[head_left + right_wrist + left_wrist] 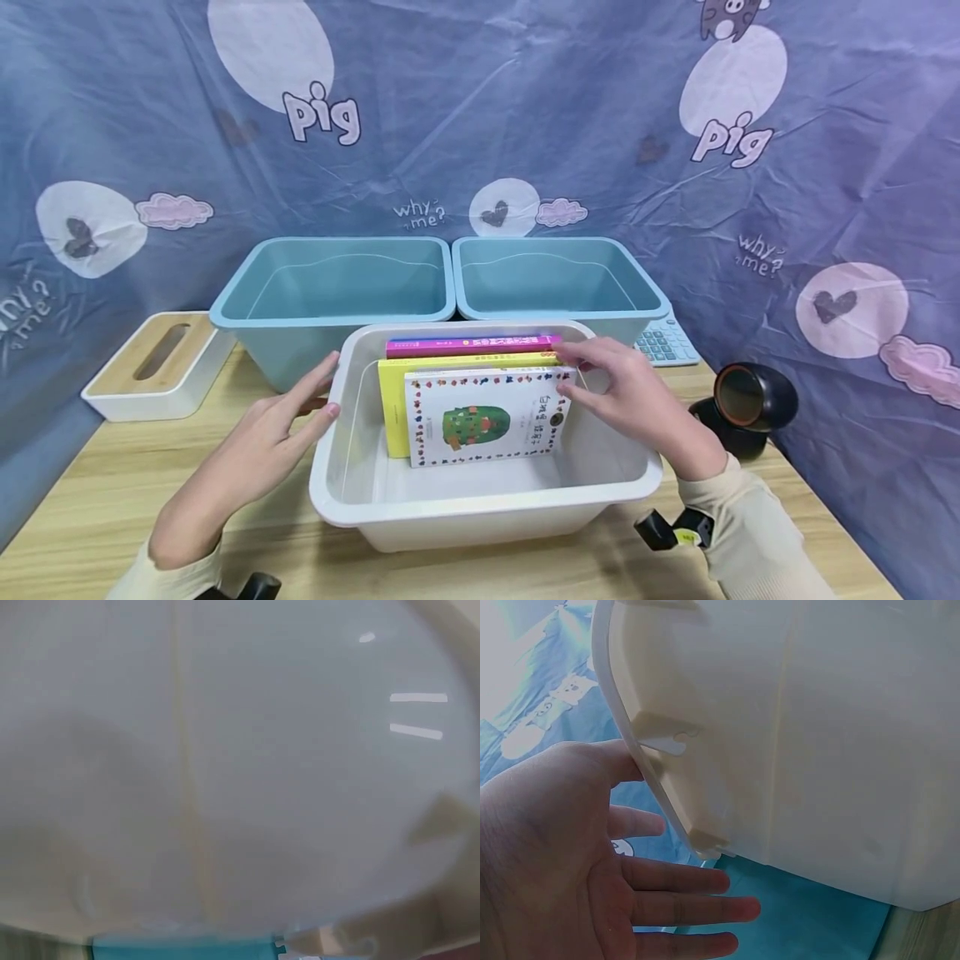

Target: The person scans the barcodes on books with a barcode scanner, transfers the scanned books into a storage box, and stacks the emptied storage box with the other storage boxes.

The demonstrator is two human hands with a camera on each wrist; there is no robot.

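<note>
A white plastic bin [495, 500] stands on the table in the head view. Inside it, books stand on edge: a magenta-spined book [472, 344] at the back, a yellow book [393, 408], and in front a white picture book [480, 425] with a green drawing. My right hand [626, 392] reaches over the bin's right side, thumb on the white book's front and fingers at the upper right corners of the books behind. My left hand [273, 433] is at the bin's left rim. The left wrist view shows its straight fingers [682, 907], thumb against the rim.
Two blue bins [345, 321] [562, 315] stand side by side behind the white one. A tissue box with a wooden lid [131, 358] sits at the left. On the right are a blue keypad device [667, 342] and a black round object [757, 400]. Patterned fabric hangs behind.
</note>
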